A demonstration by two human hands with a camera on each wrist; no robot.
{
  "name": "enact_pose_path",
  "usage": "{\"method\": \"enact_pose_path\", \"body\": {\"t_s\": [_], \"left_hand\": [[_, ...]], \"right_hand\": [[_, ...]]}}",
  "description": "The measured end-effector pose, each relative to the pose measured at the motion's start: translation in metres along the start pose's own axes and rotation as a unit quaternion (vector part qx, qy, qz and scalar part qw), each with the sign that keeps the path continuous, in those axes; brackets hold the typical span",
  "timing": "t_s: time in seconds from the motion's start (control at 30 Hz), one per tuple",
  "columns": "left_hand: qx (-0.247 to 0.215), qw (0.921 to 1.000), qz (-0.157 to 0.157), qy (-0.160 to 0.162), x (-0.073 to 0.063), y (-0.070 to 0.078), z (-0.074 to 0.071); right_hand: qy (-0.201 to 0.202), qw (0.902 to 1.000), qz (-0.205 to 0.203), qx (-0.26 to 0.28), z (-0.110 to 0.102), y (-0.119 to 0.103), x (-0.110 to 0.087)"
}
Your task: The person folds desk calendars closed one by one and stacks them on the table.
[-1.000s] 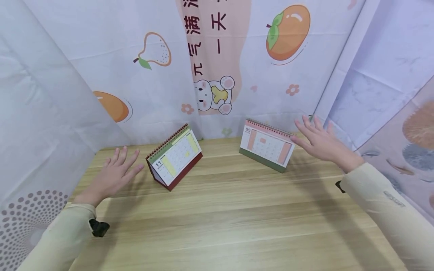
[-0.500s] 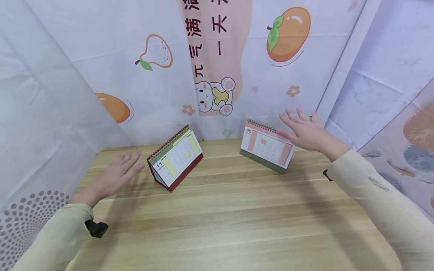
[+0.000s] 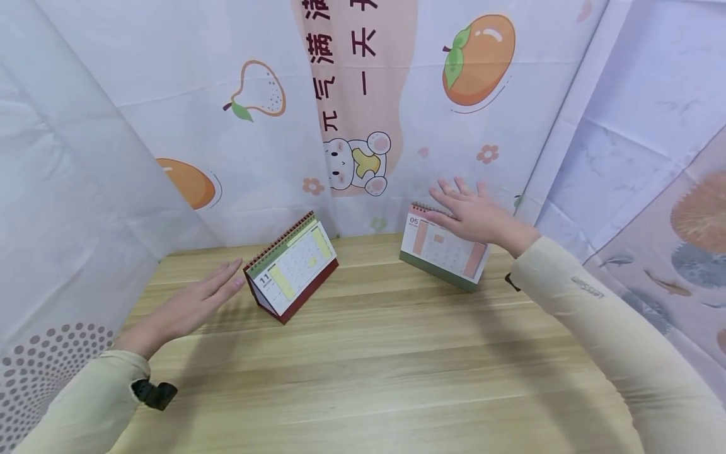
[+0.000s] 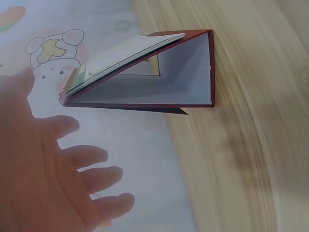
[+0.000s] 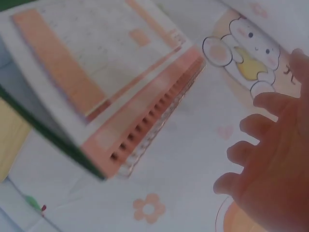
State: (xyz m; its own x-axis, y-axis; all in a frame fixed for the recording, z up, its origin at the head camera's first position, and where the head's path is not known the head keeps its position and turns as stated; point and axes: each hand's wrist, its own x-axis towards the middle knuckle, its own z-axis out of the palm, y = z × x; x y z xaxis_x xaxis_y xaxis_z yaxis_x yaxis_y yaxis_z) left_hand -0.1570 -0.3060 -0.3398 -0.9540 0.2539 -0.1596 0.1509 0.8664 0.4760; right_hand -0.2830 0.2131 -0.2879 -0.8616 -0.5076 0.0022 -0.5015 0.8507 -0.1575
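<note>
Two desk calendars stand like tents on the wooden table. The red-based calendar (image 3: 292, 268) marked 11 is at the left, with its open triangular side facing the left wrist view. My left hand (image 3: 187, 309) hovers just left of it, fingers extended, holding nothing. The green-based calendar (image 3: 439, 252) marked 05 stands at the right. Above its top edge is my right hand (image 3: 473, 214), fingers spread and holding nothing; it hides part of the spiral binding. In the right wrist view a gap shows between that hand and the pink binding (image 5: 149, 116).
A printed cloth (image 3: 363, 113) with fruit and a cartoon bear hangs behind the wooden table (image 3: 363, 366). Patterned cloths also hang at the left and right sides. Dark straps (image 3: 154, 394) sit at the wrists.
My right hand has moved left, from beside the green-based calendar to over its top edge. The left hand has turned edge-on and lowered slightly. Both calendars stay where they were.
</note>
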Motion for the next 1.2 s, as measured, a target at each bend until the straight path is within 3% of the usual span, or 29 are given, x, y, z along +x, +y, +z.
{"method": "enact_pose_path", "body": {"t_s": [0.27,0.4,0.5,0.67,0.8,0.93,1.2], "left_hand": [[-0.046,0.9982,-0.039,-0.002,0.001,0.002,-0.003],[-0.092,0.9941,-0.056,-0.017,0.003,0.004,-0.002],[-0.138,0.9869,-0.071,-0.042,0.005,0.003,0.001],[-0.214,0.9671,-0.11,-0.082,0.005,0.001,0.011],[-0.257,0.9538,-0.13,-0.087,0.01,-0.001,0.019],[-0.268,0.9505,-0.132,-0.086,0.013,-0.003,0.022],[-0.293,0.9413,-0.145,-0.083,0.018,-0.008,0.033]], "right_hand": [[-0.02,0.9964,-0.055,0.061,0.012,-0.035,0.024],[-0.03,0.9927,-0.071,0.093,0.023,-0.048,0.037],[-0.044,0.9904,-0.073,0.108,0.032,-0.055,0.047],[-0.065,0.9843,-0.065,0.151,0.043,-0.068,0.06],[-0.09,0.9632,-0.047,0.249,0.05,-0.083,0.069],[-0.109,0.9394,-0.029,0.324,0.056,-0.103,0.079],[-0.133,0.9133,0.011,0.385,0.072,-0.123,0.101]]}}
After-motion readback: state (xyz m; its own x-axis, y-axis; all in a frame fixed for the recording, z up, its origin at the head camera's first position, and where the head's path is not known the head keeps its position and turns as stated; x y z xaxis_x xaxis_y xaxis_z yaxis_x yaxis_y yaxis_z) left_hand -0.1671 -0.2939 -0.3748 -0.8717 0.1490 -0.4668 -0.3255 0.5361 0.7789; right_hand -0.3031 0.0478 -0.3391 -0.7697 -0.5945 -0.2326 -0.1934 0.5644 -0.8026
